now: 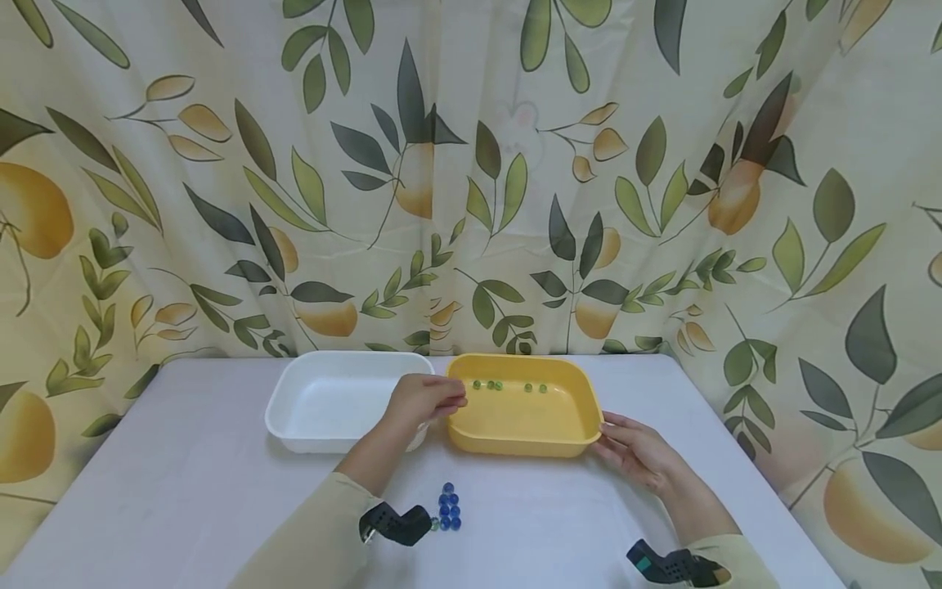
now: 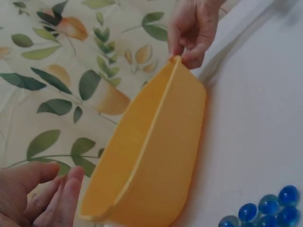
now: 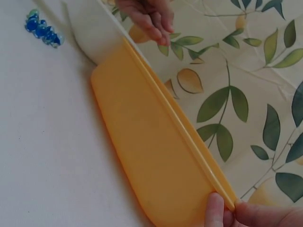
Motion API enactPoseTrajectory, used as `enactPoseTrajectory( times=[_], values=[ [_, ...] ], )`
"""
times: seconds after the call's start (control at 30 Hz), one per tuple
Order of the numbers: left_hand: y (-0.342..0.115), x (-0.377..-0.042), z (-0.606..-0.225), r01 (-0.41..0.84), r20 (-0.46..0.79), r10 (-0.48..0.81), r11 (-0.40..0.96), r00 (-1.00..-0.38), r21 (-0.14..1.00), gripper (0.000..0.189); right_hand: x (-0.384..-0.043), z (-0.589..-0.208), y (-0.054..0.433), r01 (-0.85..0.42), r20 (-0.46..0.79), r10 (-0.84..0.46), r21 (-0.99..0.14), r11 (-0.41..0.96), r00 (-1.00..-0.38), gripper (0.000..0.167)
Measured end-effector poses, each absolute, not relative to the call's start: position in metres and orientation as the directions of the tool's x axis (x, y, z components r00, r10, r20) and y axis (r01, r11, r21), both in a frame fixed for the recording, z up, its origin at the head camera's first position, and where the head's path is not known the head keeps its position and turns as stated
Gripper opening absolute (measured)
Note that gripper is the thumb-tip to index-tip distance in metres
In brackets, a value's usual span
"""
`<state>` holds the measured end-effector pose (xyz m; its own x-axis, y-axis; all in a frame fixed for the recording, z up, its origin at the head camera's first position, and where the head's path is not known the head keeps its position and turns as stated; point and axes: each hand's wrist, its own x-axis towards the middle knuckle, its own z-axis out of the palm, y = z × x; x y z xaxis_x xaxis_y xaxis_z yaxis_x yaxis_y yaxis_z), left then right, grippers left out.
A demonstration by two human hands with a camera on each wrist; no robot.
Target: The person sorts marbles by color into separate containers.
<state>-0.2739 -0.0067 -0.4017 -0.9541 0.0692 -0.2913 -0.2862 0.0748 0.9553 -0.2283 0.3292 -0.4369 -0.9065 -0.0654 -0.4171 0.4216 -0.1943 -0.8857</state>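
Observation:
My left hand (image 1: 427, 395) is held over the gap between the white tray and the yellow tray (image 1: 515, 425), fingertips at the yellow tray's left rim. Its fingers (image 2: 71, 189) reach forward loosely, and nothing shows between them in the left wrist view. At the opposite end, my right hand (image 1: 636, 454) pinches the rim, the thumb and fingers (image 3: 215, 208) on either side of it. Several green marbles (image 1: 528, 388) lie spread along the far side inside the yellow tray. Nearer me on the table, several blue marbles (image 1: 445, 511) are bunched in rows, with a green marble (image 1: 435, 523) beside them.
To the left stands a white tray (image 1: 324, 409), partly covered by my left hand and forearm. Both trays sit near the back edge of a white-covered table (image 1: 184, 491). A leaf-and-fruit patterned curtain (image 1: 486, 245) hangs right behind the table.

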Motion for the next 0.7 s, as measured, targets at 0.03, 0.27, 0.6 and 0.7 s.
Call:
enactPoseTrajectory(
  times=[0.03,0.27,0.6,0.7],
  values=[
    [-0.010,-0.270,-0.400,-0.287,-0.295,0.079,0.105,-0.952,0.952,0.026,-0.228,-0.437,0.329,0.422,-0.418,-0.066,-0.885,-0.196,-0.906,0.067],
    [-0.034,-0.236,-0.402,-0.287,-0.335,0.131,0.291,-0.933,0.913,0.027,-0.228,-0.435,0.329,0.428,-0.422,-0.075,-0.880,-0.205,-0.903,0.068],
    [-0.065,-0.194,-0.446,-0.225,-0.315,0.180,0.394,-0.932,0.891,0.020,-0.227,-0.435,0.329,0.439,-0.436,-0.066,-0.868,-0.230,-0.897,0.070],
    [-0.068,-0.183,-0.460,-0.204,-0.300,0.187,0.410,-0.935,0.889,0.017,-0.227,-0.434,0.329,0.441,-0.437,-0.073,-0.867,-0.233,-0.897,0.070]
  ],
)
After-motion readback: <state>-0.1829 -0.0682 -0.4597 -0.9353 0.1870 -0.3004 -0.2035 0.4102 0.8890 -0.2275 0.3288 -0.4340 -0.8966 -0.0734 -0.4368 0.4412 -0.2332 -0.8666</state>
